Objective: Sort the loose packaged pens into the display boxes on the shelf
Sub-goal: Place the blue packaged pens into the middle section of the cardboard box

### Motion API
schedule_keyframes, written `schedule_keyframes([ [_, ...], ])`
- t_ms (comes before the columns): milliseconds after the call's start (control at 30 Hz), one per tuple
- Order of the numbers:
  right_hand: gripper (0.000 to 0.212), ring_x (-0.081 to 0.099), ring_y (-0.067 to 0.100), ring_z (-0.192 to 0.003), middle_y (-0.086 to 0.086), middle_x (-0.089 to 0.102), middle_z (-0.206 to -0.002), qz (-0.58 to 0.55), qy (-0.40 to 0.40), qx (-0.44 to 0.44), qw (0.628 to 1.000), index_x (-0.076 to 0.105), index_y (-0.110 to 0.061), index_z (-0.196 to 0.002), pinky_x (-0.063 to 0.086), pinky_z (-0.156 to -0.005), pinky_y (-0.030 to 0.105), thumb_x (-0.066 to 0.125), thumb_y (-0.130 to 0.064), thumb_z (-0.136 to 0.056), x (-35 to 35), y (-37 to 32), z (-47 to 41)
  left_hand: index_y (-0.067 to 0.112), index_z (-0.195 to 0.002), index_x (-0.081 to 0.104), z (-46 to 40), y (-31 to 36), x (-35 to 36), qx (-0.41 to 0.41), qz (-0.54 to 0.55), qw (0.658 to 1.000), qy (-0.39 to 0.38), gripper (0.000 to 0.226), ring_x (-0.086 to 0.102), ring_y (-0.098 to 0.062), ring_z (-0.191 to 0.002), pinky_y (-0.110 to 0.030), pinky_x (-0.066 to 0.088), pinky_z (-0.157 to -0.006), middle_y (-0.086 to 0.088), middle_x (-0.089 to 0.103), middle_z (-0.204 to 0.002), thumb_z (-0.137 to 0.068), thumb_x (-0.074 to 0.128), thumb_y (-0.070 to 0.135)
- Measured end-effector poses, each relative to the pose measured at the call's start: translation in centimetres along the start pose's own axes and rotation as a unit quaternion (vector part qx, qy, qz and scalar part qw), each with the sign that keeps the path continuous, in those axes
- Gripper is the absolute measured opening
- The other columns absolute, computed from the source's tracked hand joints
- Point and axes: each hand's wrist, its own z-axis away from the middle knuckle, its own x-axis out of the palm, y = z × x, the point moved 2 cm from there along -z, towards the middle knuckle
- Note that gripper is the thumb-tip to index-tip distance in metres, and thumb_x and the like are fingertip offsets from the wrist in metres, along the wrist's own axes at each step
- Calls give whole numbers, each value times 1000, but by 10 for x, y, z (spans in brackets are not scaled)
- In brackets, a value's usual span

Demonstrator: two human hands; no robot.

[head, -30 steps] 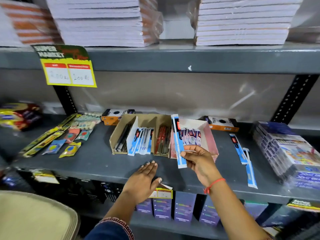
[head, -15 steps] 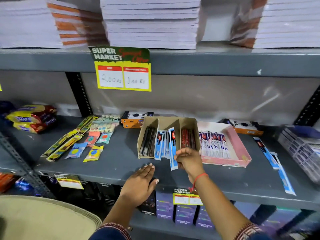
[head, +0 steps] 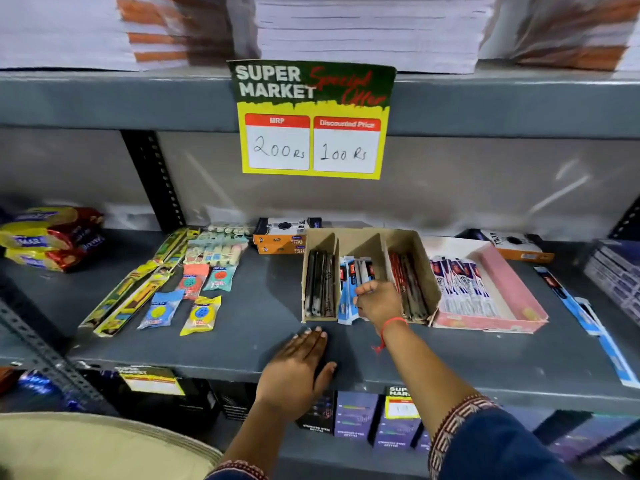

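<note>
Matt grey metal shelf (head: 242, 317), brown cardboard box (head: 424, 268), glossy plastic-wrapped pens (head: 348, 292).

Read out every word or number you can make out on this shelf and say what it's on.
"SUPER MARKET", "Special Offer": hanging price sign
"MRP", "200 Rs": sign's left panel
"Discounted Price", "100 Rs": sign's right panel
"TRIO": orange-and-black box behind the cardboard display box
"SUP", "MAR": small tag on the shelf edge, partly hidden
Pen packets, snack packs, lower boxes: too blurred to read.
</note>
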Motion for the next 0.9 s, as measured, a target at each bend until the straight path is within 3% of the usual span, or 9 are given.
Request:
schedule_keyframes([
  [133, 9, 52, 10, -56, 11, 60, -73, 26, -15, -4, 1000, 65, 3, -82, 46, -53, 9, 59, 10, -80, 4, -2, -10, 11, -113, 65, 0, 3, -4, 0, 29, 1000, 2, 71, 64, -14, -102, -32, 47, -89, -3, 69, -111, -95, 9, 50],
  [200, 11, 57, 17, -60, 18, 64, -83, 61, -19, -5, 998, 65, 1, -77, 51, -58, 17, 58, 8, -81, 6, -2, -14, 11, -114, 65, 0, 3, -4, -5, 37, 999, -2, 71, 64, -15, -102, -33, 49, -88, -4, 68, -112, -95, 9, 51],
  [267, 13, 63, 27, -76, 27, 68, -97, 119, -26, -22, 992, 66, 8, -89, 54, -75, 34, 54, 8, -83, 7, -4, -13, 10, -114, 64, -1, 3, -3, -8, 37, 999, 0, 66, 64, -16, -102, -34, 49, -87, -5, 68, -113, -95, 15, 50],
  [367, 21, 66, 28, -92, 25, 70, -105, 148, 1, -46, 988, 67, 10, -101, 52, -84, 32, 53, 4, -85, 4, -6, -12, 11, -113, 65, 0, 4, -3, -7, 27, 1000, 11, 53, 64, -16, -102, -33, 50, -86, -4, 68, -112, -86, 35, 45],
  [533, 29, 66, 35, -97, 21, 71, -104, 121, 38, -94, 988, 70, -2, -96, 54, -83, 34, 44, 5, -83, -3, -9, -1, 11, -114, 65, 1, 7, -5, -18, 41, 999, 4, 51, 63, -17, -104, -24, 34, -97, -5, 67, -114, -82, 39, 41],
  [667, 31, 65, 27, -97, 16, 72, -105, 98, 61, -147, 982, 72, -2, -96, 48, -82, 24, 44, 6, -84, -22, -9, 15, 8, -120, 59, -2, 13, -2, -55, 11, 998, -12, 59, 58, -20, -112, -24, 23, -102, -6, 59, -125, -84, 30, 44],
  [767, 28, 60, 16, -84, 16, 73, -101, 50, 98, -183, 977, 71, 0, -98, 48, -80, 21, 49, 9, -84, -55, -7, 25, 10, -141, 30, -4, 29, 4, -52, -2, 999, -6, 90, 25, -16, -137, -25, 1, -110, 0, 25, -147, -79, -6, 65],
  [800, 28, 59, 16, -82, 17, 73, -100, 37, 117, -189, 974, 71, 0, -97, 50, -81, 23, 50, 10, -83, -68, -5, 26, 11, -142, 27, -5, 35, 8, -54, 3, 999, -4, 97, 21, -17, -138, -28, -1, -109, -2, 24, -149, -76, -14, 69],
  [900, 28, 63, 24, -82, 21, 72, -97, 18, 194, -176, 965, 71, 1, -95, 48, -77, 24, 50, 11, -80, -109, 10, 20, 8, -138, 35, -8, 58, 14, -61, 5, 998, -6, 85, 28, -21, -136, -33, 3, -108, -8, 35, -145, -81, 1, 62],
])
